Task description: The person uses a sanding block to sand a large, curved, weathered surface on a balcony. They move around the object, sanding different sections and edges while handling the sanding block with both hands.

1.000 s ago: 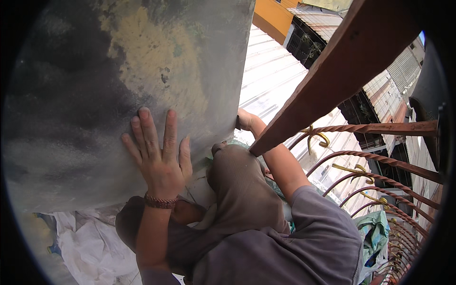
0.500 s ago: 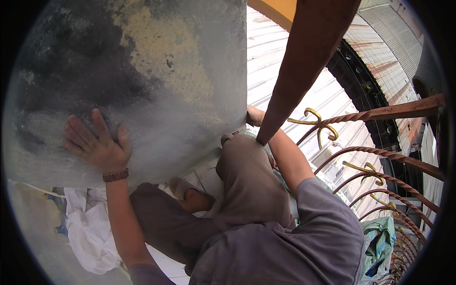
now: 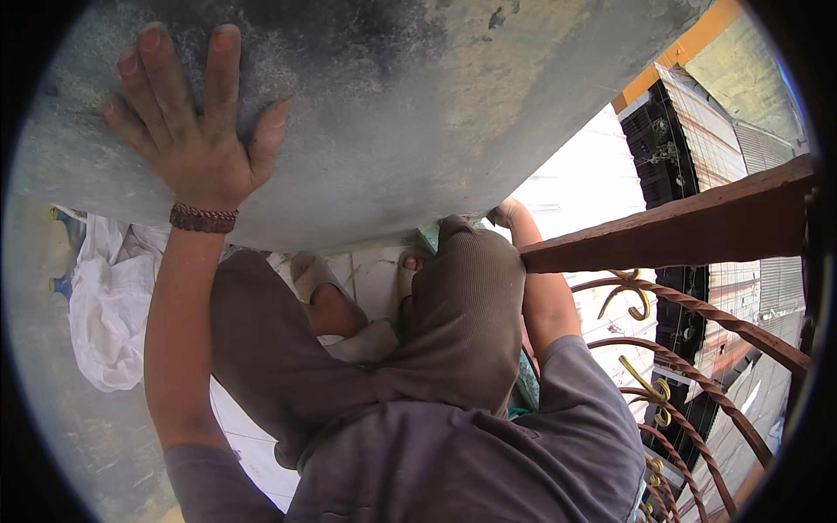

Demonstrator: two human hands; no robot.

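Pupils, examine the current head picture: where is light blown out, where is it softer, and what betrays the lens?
Head view: the pale roof is washed out to near white; head view: the grey wall and left hand sit in softer light; head view: black, rounded corners show the fisheye lens.

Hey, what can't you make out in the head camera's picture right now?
In the head view:
- Right hand: partly hidden at the grey wall's edge; its grip can't be told, and the dark patch there is too small to identify.
- Left hand: its back hides the palm against the wall.
- White sheet: right side behind the left forearm.
- Railing: cut off by the dark rim.
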